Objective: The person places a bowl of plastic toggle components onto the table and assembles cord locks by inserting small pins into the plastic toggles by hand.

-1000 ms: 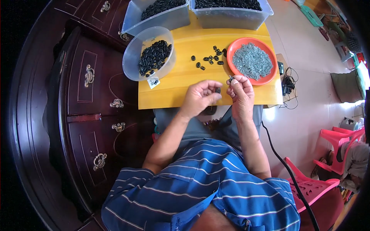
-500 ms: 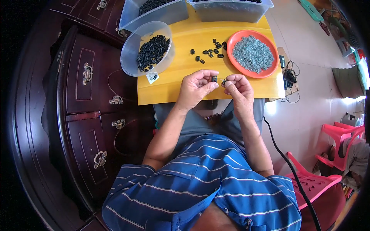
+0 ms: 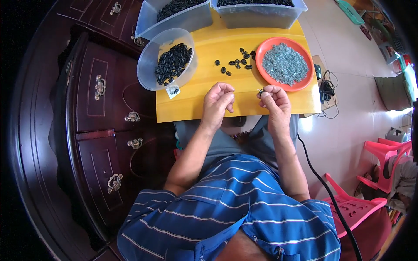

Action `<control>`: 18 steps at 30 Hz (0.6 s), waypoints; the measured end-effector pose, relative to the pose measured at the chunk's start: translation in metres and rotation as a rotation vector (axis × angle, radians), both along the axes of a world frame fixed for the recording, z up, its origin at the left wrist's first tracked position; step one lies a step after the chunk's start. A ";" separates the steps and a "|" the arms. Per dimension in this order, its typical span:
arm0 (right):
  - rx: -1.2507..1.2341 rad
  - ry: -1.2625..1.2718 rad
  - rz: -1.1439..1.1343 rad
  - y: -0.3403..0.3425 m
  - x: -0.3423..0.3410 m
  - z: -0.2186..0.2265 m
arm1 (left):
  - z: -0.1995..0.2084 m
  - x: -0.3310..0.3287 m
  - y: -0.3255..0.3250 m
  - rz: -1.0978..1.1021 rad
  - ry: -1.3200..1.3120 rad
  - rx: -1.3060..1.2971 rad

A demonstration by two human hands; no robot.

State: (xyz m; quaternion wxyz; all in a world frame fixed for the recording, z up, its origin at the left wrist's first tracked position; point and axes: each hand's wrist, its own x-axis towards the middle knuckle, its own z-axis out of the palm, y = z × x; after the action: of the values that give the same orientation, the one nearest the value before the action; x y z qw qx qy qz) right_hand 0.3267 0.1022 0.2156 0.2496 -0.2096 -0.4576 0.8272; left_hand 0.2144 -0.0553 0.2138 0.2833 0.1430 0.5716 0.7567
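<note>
My left hand (image 3: 217, 103) is above the table's near edge, its fingertips pinched together; whatever lies between them, if anything, cannot be made out. To its right, my right hand (image 3: 276, 103) pinches a small black part (image 3: 261, 92) between thumb and index finger, near the orange plate. Small grey-blue pieces (image 3: 285, 63) are heaped on that orange plate (image 3: 260, 71). Beyond my hands, several loose black oval parts (image 3: 232, 63) are scattered over the yellow tabletop (image 3: 200, 102). A round clear tub (image 3: 146, 69) at the left holds many black oval parts (image 3: 174, 61).
Two clear bins (image 3: 174, 21) (image 3: 257, 19) with black parts stand at the table's far edge. A small white packet (image 3: 173, 91) lies by the tub. Dark wooden drawers (image 3: 100, 87) rise on the left. Black cables (image 3: 327, 89) and a pink chair (image 3: 352, 206) are on the right.
My hands have drawn apart, the right one shifting slightly right. The black oval part seen at my left fingertips is no longer visible there.
</note>
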 end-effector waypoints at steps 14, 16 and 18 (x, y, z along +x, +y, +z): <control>0.033 0.011 0.024 0.001 -0.002 -0.007 | -0.002 -0.007 -0.001 -0.040 0.158 -0.174; 0.039 0.012 0.031 0.001 -0.002 -0.007 | 0.000 -0.006 0.000 -0.039 0.161 -0.192; 0.045 0.015 0.038 0.001 -0.002 -0.008 | 0.001 -0.006 0.002 0.009 0.160 -0.120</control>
State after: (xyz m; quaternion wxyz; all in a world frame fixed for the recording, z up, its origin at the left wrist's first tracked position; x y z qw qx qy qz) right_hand 0.3243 0.1031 0.2076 0.2419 -0.1891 -0.4783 0.8228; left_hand 0.2085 -0.0535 0.2146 0.2413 0.1835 0.6373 0.7085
